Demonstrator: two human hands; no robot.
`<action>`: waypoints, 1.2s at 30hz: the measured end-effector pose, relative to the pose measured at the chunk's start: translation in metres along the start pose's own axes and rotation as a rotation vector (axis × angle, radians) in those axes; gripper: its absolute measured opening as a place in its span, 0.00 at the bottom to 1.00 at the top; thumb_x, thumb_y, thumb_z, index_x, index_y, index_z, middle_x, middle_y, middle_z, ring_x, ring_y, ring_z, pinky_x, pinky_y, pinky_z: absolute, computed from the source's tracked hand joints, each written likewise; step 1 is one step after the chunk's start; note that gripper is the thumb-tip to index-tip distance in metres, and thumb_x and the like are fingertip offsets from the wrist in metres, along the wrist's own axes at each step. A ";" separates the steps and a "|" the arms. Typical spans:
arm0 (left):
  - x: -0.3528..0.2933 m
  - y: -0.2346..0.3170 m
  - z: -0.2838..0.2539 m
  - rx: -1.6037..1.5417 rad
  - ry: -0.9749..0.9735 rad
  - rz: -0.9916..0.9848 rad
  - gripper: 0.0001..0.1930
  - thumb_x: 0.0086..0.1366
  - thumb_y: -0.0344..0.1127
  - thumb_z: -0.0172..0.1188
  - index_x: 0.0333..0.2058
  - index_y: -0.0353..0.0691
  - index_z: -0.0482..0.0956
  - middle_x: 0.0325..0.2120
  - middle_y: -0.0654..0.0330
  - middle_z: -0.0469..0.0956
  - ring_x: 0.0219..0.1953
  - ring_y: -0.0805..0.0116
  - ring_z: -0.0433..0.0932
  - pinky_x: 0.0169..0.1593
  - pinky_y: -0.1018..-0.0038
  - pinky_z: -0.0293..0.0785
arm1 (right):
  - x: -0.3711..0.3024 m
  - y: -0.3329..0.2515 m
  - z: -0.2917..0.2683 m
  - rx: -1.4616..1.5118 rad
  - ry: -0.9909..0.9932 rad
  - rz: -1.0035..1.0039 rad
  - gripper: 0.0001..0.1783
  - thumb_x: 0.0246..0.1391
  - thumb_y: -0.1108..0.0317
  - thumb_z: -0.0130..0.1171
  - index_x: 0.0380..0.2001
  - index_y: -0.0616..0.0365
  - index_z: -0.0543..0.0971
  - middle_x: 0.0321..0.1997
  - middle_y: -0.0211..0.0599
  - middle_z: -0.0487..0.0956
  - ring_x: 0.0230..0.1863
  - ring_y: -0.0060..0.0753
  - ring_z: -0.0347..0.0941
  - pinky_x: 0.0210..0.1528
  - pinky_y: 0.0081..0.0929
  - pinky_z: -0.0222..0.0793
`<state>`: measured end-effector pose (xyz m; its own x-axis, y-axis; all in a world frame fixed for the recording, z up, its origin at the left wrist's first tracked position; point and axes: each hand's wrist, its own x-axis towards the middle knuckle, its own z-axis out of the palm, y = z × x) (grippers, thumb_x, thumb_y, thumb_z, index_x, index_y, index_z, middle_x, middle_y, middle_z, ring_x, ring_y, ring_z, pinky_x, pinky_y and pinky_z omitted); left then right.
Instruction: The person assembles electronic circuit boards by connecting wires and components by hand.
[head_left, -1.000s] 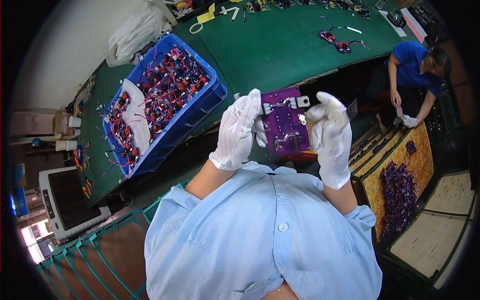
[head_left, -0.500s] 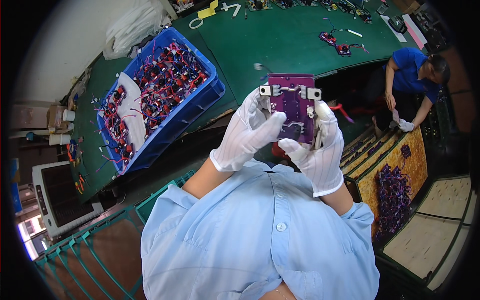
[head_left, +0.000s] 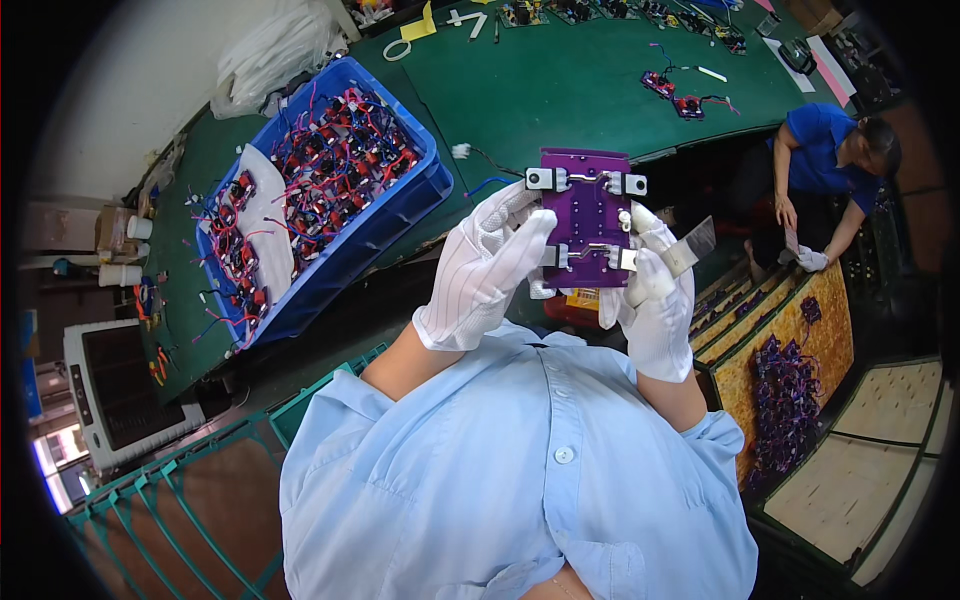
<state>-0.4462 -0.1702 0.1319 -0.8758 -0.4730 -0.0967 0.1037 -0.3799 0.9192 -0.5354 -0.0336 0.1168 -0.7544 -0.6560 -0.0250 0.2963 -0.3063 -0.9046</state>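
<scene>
A purple circuit board (head_left: 588, 215) is held upright in front of my chest, with white and black fittings joined by shiny metal bars across its upper and lower parts. My white-gloved left hand (head_left: 485, 260) grips its left edge, the thumb on the front. A blue wire and a dark wire with a white connector (head_left: 461, 151) trail out behind that hand. Closed at the board's lower right edge, my gloved right hand (head_left: 660, 300) pinches a small flat tool (head_left: 690, 248) with a thin greyish end; its kind is unclear. Whether these fingers also touch the board is unclear.
To the left, a blue bin (head_left: 325, 290) holds many wired boards on the green table (head_left: 480, 110). Two small wired boards (head_left: 688, 106) lie farther back. At right, a co-worker in a blue shirt (head_left: 825, 150) leans over tan panels (head_left: 760, 350) bearing purple boards.
My right thumb has moved from the board's lower front to its right side, uncovering the lower fittings. The flat tool now shows in that hand. The loose wires have swung left.
</scene>
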 end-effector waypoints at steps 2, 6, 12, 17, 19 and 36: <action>-0.001 -0.001 0.000 -0.215 0.001 -0.015 0.21 0.60 0.33 0.51 0.50 0.31 0.62 0.41 0.58 0.71 0.42 0.75 0.70 0.44 0.78 0.69 | -0.001 -0.001 0.000 0.043 -0.006 0.017 0.22 0.53 0.68 0.43 0.51 0.67 0.61 0.41 0.37 0.72 0.34 0.19 0.70 0.32 0.16 0.68; 0.004 -0.011 -0.005 -0.341 -0.053 -0.099 0.19 0.60 0.34 0.51 0.49 0.33 0.63 0.41 0.58 0.70 0.41 0.73 0.72 0.42 0.76 0.71 | 0.003 0.002 -0.005 0.063 -0.047 0.017 0.20 0.55 0.65 0.42 0.48 0.65 0.64 0.41 0.36 0.72 0.37 0.20 0.70 0.35 0.18 0.68; 0.006 -0.019 -0.010 -0.547 0.027 -0.184 0.20 0.64 0.41 0.43 0.49 0.34 0.61 0.33 0.59 0.71 0.33 0.71 0.73 0.29 0.77 0.72 | 0.017 0.009 -0.012 0.393 -0.148 0.257 0.19 0.57 0.56 0.41 0.42 0.59 0.68 0.38 0.32 0.72 0.32 0.16 0.69 0.25 0.14 0.64; 0.008 -0.014 -0.020 -0.655 -0.035 -0.213 0.23 0.65 0.47 0.37 0.50 0.33 0.61 0.32 0.59 0.71 0.32 0.69 0.74 0.30 0.74 0.74 | 0.019 0.017 -0.001 0.279 -0.085 0.280 0.23 0.56 0.51 0.41 0.44 0.58 0.67 0.38 0.33 0.72 0.29 0.16 0.67 0.21 0.13 0.61; 0.007 -0.017 -0.028 -0.692 -0.116 -0.176 0.25 0.65 0.49 0.35 0.50 0.33 0.60 0.33 0.59 0.71 0.32 0.68 0.74 0.31 0.72 0.75 | 0.017 0.019 0.010 0.343 -0.081 0.204 0.26 0.54 0.48 0.43 0.46 0.59 0.66 0.40 0.34 0.71 0.29 0.18 0.68 0.21 0.14 0.62; -0.041 -0.020 -0.121 -0.206 0.327 -0.068 0.33 0.64 0.57 0.27 0.30 0.30 0.71 0.11 0.55 0.70 0.15 0.69 0.71 0.22 0.79 0.70 | 0.032 0.059 0.088 0.179 -0.264 0.334 0.26 0.44 0.72 0.49 0.50 0.64 0.61 0.45 0.38 0.68 0.45 0.25 0.66 0.50 0.24 0.61</action>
<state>-0.3555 -0.2393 0.0710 -0.6906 -0.6573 -0.3017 0.1726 -0.5549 0.8139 -0.4905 -0.1336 0.0996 -0.4323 -0.8851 -0.1723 0.6118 -0.1476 -0.7771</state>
